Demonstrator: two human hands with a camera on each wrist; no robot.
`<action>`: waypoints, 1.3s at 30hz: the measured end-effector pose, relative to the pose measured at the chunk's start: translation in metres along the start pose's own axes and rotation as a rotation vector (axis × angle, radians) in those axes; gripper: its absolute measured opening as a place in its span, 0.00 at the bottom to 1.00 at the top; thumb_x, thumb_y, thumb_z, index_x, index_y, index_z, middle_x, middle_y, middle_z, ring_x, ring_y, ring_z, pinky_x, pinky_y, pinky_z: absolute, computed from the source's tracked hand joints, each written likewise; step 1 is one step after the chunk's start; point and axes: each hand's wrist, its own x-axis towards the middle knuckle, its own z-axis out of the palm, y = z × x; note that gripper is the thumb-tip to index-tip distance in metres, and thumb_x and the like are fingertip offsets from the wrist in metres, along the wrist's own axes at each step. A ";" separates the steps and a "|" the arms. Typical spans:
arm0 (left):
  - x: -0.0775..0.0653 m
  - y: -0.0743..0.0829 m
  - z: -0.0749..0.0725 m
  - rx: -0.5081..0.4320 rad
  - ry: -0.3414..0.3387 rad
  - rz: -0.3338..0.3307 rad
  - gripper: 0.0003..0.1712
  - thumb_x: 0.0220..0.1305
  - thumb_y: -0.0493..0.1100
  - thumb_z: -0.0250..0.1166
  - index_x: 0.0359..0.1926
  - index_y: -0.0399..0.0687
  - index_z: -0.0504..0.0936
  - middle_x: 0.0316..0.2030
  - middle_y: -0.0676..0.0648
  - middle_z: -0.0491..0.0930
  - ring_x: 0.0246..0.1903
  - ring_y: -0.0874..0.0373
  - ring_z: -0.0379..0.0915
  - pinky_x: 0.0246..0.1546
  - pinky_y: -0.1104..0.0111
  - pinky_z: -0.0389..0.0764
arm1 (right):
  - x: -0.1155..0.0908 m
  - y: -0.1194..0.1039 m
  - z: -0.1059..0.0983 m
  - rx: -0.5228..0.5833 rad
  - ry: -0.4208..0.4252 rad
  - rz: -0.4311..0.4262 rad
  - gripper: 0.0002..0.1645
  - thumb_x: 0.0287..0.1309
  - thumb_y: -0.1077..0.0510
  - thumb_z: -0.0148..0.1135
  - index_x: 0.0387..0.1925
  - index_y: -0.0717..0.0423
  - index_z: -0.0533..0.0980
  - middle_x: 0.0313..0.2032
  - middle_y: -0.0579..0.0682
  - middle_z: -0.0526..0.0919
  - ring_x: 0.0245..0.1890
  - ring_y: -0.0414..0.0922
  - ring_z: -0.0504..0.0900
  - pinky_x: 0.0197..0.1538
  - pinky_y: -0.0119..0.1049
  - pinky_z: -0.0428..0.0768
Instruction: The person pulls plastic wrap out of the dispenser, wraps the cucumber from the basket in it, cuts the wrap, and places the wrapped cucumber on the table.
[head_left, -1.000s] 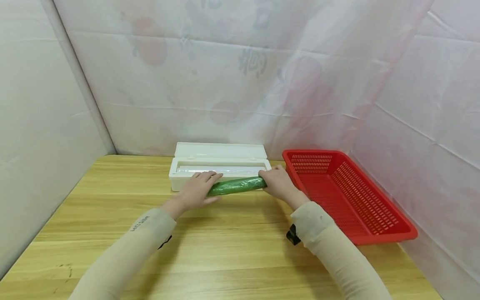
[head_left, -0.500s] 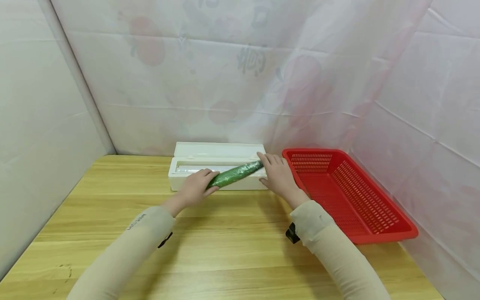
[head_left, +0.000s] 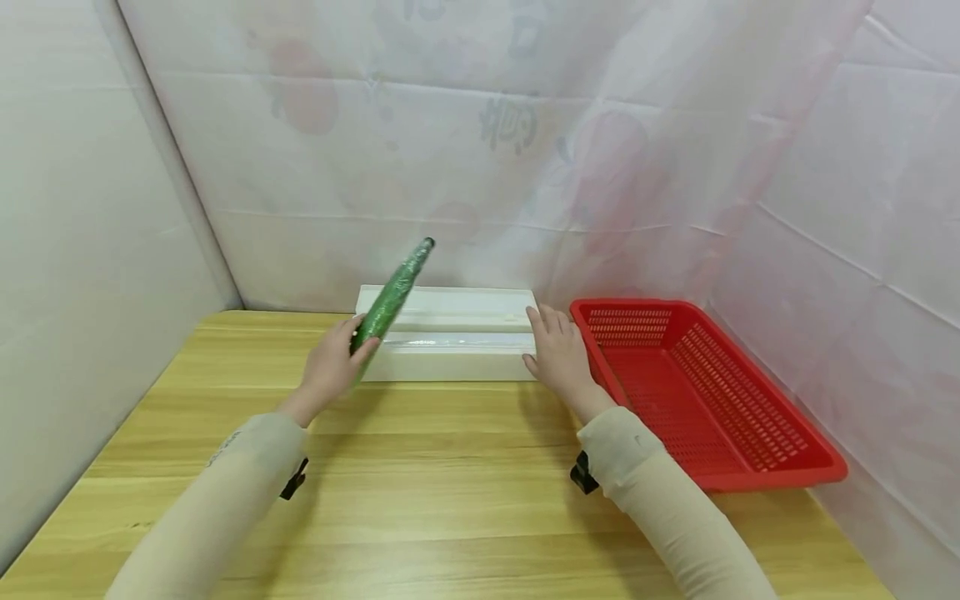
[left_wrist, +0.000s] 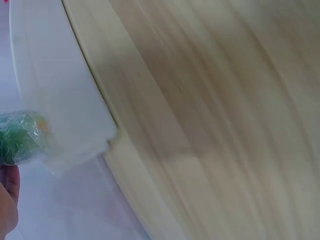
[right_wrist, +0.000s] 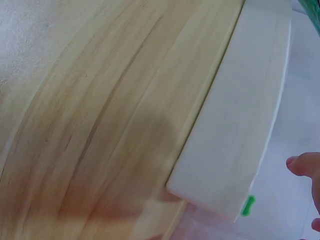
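Observation:
My left hand [head_left: 327, 371] grips the lower end of a cucumber [head_left: 393, 296] wrapped in shiny clear film. It tilts up and to the right, its dark tip above the box's raised lid. In the left wrist view the wrapped end of the cucumber [left_wrist: 20, 137] shows at the left edge. My right hand [head_left: 561, 358], fingers spread and holding nothing, is at the right end of a long white box [head_left: 450, 367]; whether it touches the box is unclear. Inside the opened box lies a roll of clear film [head_left: 465, 340]. A thumb [right_wrist: 302, 164] shows in the right wrist view.
A red plastic basket [head_left: 675, 417] with slotted walls stands to the right, close to my right forearm. Behind the wooden table [head_left: 442, 492] hangs a pale printed cloth wall [head_left: 450, 167], with white walls at both sides. A small green piece [right_wrist: 248, 205] shows by the box's end.
My right hand has let go of the cucumber and spread its fingers. My left hand has carried the cucumber to the left and swung its far end upward.

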 end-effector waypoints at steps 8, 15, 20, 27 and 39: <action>-0.009 -0.027 -0.020 -0.021 0.053 -0.144 0.32 0.70 0.53 0.50 0.66 0.37 0.61 0.52 0.32 0.74 0.42 0.40 0.76 0.39 0.50 0.78 | 0.000 0.000 0.009 -0.024 0.042 -0.017 0.39 0.46 0.53 0.71 0.59 0.62 0.66 0.55 0.62 0.69 0.54 0.57 0.68 0.53 0.52 0.73; -0.016 -0.041 -0.027 0.006 0.061 -0.243 0.33 0.71 0.53 0.49 0.65 0.32 0.63 0.53 0.28 0.74 0.43 0.37 0.77 0.41 0.49 0.78 | -0.003 0.003 0.013 -0.037 0.011 -0.009 0.37 0.46 0.53 0.71 0.56 0.62 0.68 0.55 0.62 0.70 0.54 0.57 0.69 0.52 0.51 0.73; -0.019 -0.049 -0.024 0.044 -0.019 -0.289 0.32 0.72 0.51 0.47 0.62 0.26 0.64 0.52 0.25 0.73 0.44 0.36 0.77 0.43 0.48 0.78 | -0.006 0.006 0.012 -0.039 -0.022 0.006 0.36 0.47 0.53 0.70 0.56 0.62 0.68 0.56 0.63 0.70 0.55 0.58 0.69 0.54 0.51 0.73; -0.026 -0.054 -0.017 0.086 -0.112 -0.360 0.32 0.71 0.51 0.47 0.60 0.25 0.65 0.52 0.25 0.73 0.44 0.37 0.77 0.43 0.50 0.78 | -0.008 0.007 0.015 -0.029 -0.079 0.014 0.36 0.48 0.53 0.69 0.56 0.62 0.68 0.56 0.62 0.70 0.55 0.57 0.68 0.52 0.52 0.74; -0.028 -0.052 -0.007 0.174 -0.239 -0.405 0.36 0.69 0.57 0.47 0.62 0.29 0.63 0.49 0.28 0.76 0.37 0.42 0.79 0.24 0.60 0.78 | -0.011 0.011 0.020 -0.006 -0.146 0.064 0.35 0.50 0.53 0.69 0.58 0.61 0.68 0.53 0.62 0.73 0.53 0.57 0.70 0.54 0.52 0.73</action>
